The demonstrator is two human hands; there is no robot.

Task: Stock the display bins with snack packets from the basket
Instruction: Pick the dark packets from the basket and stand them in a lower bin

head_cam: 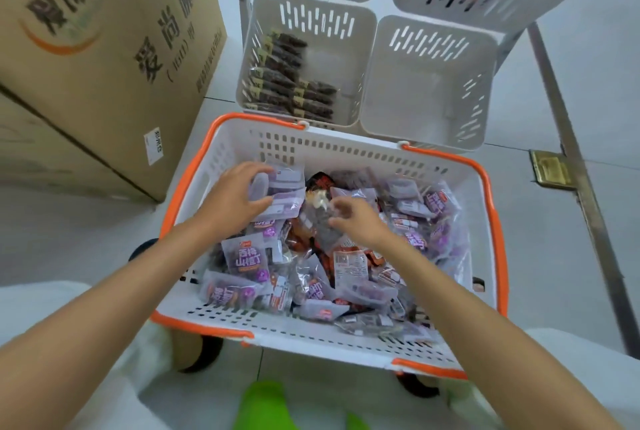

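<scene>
In the orange-rimmed basket (346,147), the left hand (235,199) clasps stacked purple packets (284,192) in curled fingers. The right hand (360,223) curls its fingers over loose packets (349,263); I cannot tell whether they pinch one.

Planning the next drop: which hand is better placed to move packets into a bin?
The left hand: it grips purple packets by the basket's far rim, nearest the half-filled bin. The right hand is mid-basket, its hold unclear.
</scene>
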